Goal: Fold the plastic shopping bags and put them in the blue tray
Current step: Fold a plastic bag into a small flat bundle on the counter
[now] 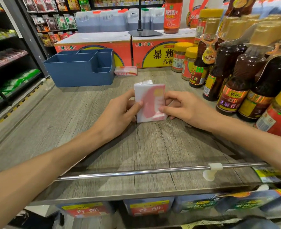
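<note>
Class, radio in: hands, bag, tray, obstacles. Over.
Both hands, left and right, pinch folded bag on counter. Blue tray far left, nothing visible inside. Second folded bag lies beside tray. Path clear.

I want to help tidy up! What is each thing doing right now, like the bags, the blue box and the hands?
folded bag: folded small, held on the shelf.
left hand: pinches its left edge.
right hand: pinches its right edge.
second bag: folded, lying beside the tray.
blue tray: upright; no bags visible inside.
</note>
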